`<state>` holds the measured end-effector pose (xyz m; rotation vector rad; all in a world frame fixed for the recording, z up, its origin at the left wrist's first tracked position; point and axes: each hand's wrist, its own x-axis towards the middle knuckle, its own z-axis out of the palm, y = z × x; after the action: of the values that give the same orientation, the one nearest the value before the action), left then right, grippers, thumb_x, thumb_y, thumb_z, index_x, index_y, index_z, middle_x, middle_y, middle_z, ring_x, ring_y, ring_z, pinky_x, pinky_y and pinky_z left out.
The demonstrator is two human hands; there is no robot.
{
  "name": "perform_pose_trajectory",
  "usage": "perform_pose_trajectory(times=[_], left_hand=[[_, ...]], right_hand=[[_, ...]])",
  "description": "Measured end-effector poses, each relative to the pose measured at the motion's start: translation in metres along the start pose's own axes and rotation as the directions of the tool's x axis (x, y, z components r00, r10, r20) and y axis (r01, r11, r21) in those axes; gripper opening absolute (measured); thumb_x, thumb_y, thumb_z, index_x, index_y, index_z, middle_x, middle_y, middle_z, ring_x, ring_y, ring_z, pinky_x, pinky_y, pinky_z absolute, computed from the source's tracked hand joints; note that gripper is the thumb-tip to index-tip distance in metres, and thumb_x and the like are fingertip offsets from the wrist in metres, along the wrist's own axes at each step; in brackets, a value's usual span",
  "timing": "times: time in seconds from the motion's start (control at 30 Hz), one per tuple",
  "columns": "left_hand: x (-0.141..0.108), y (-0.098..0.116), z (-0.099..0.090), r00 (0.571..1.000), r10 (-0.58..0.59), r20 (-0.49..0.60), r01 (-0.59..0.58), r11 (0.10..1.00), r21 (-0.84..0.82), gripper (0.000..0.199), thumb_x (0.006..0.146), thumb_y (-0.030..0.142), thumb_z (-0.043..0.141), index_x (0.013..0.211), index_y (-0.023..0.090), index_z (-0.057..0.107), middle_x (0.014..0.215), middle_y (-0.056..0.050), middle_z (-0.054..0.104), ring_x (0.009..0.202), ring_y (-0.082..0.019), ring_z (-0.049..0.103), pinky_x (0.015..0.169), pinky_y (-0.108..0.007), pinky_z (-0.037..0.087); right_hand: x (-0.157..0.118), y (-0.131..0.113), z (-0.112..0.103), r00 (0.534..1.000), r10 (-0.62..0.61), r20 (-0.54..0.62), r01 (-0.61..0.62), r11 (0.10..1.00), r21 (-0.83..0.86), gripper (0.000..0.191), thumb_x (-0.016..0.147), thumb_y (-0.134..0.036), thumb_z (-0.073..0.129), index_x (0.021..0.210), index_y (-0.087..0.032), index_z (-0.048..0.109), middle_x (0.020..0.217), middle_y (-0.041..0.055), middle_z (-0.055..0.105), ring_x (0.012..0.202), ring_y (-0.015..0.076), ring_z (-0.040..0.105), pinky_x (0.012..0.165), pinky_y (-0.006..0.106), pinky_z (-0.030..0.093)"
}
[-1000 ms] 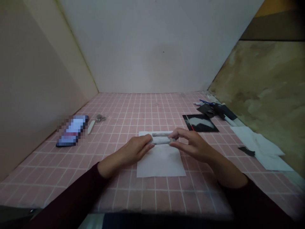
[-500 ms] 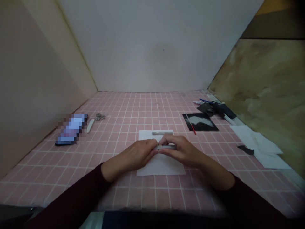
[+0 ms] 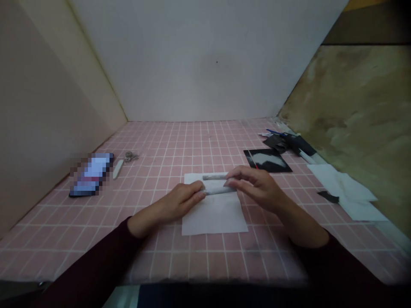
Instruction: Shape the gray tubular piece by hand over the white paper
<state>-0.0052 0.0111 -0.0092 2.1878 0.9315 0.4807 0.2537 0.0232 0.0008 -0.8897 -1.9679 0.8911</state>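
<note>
A thin grey roll (image 3: 220,191) lies across a white sheet of paper (image 3: 214,218). My left hand (image 3: 181,200) pinches its left end between thumb and fingers. A second slim grey stick (image 3: 214,176) rests just beyond, near the far edge of the sheet. My right hand (image 3: 261,188) is over the sheet's right side, thumb and index finger apart. Its index fingertip covers the right end of the far stick; whether they touch I cannot tell. The thumb tip is above the grey roll.
At the left are a phone (image 3: 92,174), a white flat strip (image 3: 118,169) and small scissors (image 3: 130,156). To the right lie a black-and-white card (image 3: 268,161), dark scraps (image 3: 276,143) and white papers (image 3: 349,192). Walls enclose the pink checked tabletop (image 3: 167,145) on three sides.
My right hand has let go of the grey roll and moved right and slightly away from me. My left hand has shifted left, still on the roll's left end. The view has shifted slightly.
</note>
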Motion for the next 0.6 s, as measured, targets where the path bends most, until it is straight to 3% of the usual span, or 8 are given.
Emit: perform_pose_trajectory(times=[0.13, 0.27, 0.33, 0.47, 0.53, 0.6], left_hand=[[0.001, 0.000, -0.004, 0.996, -0.064, -0.064, 0.057, 0.992, -0.113, 0.032, 0.102, 0.041, 0.039, 0.083, 0.019, 0.051, 0.072, 0.003, 0.045, 0.065, -0.012, 0.044, 0.060, -0.026, 0.036], [0.000, -0.003, -0.005, 0.992, -0.098, -0.076, 0.078, 0.968, -0.240, 0.032, 0.101, 0.044, 0.042, 0.088, 0.018, 0.056, 0.070, 0.004, 0.042, 0.063, -0.012, 0.040, 0.057, -0.024, 0.032], [-0.001, -0.005, -0.004, 0.989, -0.128, -0.068, 0.100, 0.941, -0.323, 0.033, 0.101, 0.046, 0.043, 0.090, 0.018, 0.056, 0.067, 0.005, 0.040, 0.061, -0.011, 0.037, 0.055, -0.024, 0.030], [0.000, -0.004, 0.000, 0.976, -0.213, -0.034, 0.173, 0.868, -0.466, 0.034, 0.099, 0.049, 0.046, 0.089, 0.018, 0.056, 0.065, 0.005, 0.036, 0.058, -0.011, 0.034, 0.053, -0.023, 0.027], [0.001, -0.003, 0.002, 0.968, -0.249, -0.035, 0.195, 0.829, -0.524, 0.034, 0.099, 0.049, 0.047, 0.088, 0.018, 0.055, 0.065, 0.005, 0.036, 0.058, -0.011, 0.032, 0.052, -0.023, 0.026], [0.002, -0.003, 0.004, 0.957, -0.286, -0.045, 0.206, 0.782, -0.588, 0.033, 0.098, 0.048, 0.048, 0.087, 0.018, 0.054, 0.065, 0.005, 0.034, 0.057, -0.010, 0.030, 0.051, -0.023, 0.024]], right_hand=[[0.005, 0.008, -0.006, 0.979, 0.164, -0.121, -0.127, 0.956, 0.263, 0.021, 0.091, -0.038, 0.066, 0.086, -0.018, 0.068, 0.076, 0.0017, 0.069, 0.065, 0.0131, 0.063, 0.063, 0.028, 0.053], [0.007, 0.016, 0.003, 0.950, 0.304, -0.077, -0.252, 0.886, 0.388, 0.025, 0.086, -0.041, 0.072, 0.087, -0.016, 0.070, 0.077, 0.0009, 0.067, 0.058, 0.0085, 0.059, 0.057, 0.024, 0.051], [0.008, 0.019, 0.009, 0.928, 0.370, -0.044, -0.299, 0.810, 0.505, 0.024, 0.086, -0.039, 0.071, 0.089, -0.015, 0.071, 0.080, 0.0010, 0.068, 0.059, 0.0071, 0.060, 0.059, 0.022, 0.053], [0.007, 0.020, 0.014, 0.903, 0.417, 0.108, -0.356, 0.581, 0.732, 0.023, 0.086, -0.031, 0.070, 0.103, -0.016, 0.073, 0.093, 0.0052, 0.073, 0.082, 0.0139, 0.072, 0.083, 0.032, 0.060], [0.006, 0.019, 0.013, 0.911, 0.378, 0.161, -0.360, 0.542, 0.760, 0.027, 0.083, -0.025, 0.072, 0.110, -0.017, 0.072, 0.103, 0.0075, 0.075, 0.096, 0.0176, 0.073, 0.095, 0.039, 0.058], [0.005, 0.019, 0.013, 0.925, 0.341, 0.167, -0.342, 0.556, 0.758, 0.031, 0.082, -0.022, 0.075, 0.112, -0.019, 0.072, 0.110, 0.0077, 0.075, 0.104, 0.0187, 0.072, 0.102, 0.041, 0.055]])
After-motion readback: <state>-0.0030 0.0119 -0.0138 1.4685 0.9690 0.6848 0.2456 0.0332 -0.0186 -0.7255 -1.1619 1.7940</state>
